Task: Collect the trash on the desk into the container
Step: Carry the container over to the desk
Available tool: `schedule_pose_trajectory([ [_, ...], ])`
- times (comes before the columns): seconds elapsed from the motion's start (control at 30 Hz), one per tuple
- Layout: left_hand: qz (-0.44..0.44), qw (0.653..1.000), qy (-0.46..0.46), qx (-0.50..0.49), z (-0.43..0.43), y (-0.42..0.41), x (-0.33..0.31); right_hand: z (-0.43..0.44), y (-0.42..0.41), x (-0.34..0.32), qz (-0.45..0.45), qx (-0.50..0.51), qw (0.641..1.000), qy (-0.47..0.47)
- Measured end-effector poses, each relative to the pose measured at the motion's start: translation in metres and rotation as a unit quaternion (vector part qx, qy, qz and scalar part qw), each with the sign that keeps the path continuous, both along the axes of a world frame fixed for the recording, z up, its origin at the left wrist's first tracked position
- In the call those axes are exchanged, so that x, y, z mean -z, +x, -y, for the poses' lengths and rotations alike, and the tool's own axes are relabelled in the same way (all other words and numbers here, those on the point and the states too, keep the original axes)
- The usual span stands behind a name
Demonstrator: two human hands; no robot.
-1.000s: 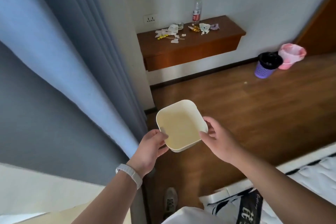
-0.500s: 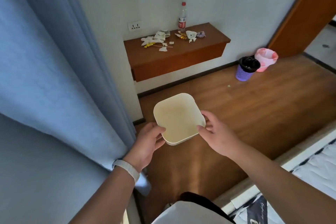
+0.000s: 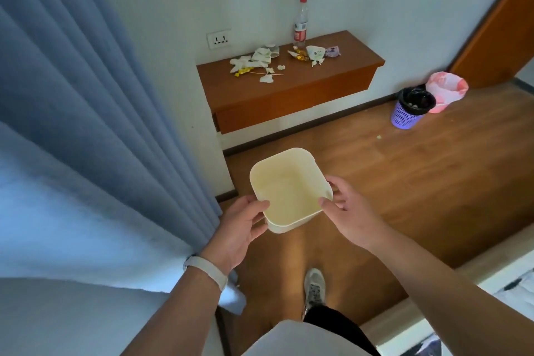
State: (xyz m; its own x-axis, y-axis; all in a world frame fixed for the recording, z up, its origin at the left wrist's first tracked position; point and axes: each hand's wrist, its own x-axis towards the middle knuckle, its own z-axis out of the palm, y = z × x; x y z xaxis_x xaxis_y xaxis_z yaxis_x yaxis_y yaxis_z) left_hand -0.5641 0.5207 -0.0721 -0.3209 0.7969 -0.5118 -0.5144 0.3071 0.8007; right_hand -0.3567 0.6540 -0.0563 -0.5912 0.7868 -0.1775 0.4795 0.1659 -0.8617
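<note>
I hold a cream square container in front of me with both hands; nothing lies inside it. My left hand grips its near left corner and my right hand grips its right rim. Ahead, a brown wall-mounted desk carries scattered trash: crumpled white paper scraps on the left, a yellow wrapper, a white cup-like piece and a purple wrapper on the right. A clear plastic bottle with a red cap stands upright at the back of the desk.
A blue curtain hangs close on my left. A purple bin with a black liner and a pink-lined bin stand on the wooden floor to the right of the desk. An orange door is at far right, a bed edge at lower right.
I have stepped closer to the desk, which now looks larger and more central. Both hands keep the same hold on the container.
</note>
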Motion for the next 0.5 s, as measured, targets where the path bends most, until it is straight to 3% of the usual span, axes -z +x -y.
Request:
schedule_pose_trajectory([
  [0.5, -0.033, 0.997, -0.035, 0.060, -0.208, 0.047, -0.026, -0.182, 0.063, -0.002, -0.061, 0.042, 0.997, 0.014],
])
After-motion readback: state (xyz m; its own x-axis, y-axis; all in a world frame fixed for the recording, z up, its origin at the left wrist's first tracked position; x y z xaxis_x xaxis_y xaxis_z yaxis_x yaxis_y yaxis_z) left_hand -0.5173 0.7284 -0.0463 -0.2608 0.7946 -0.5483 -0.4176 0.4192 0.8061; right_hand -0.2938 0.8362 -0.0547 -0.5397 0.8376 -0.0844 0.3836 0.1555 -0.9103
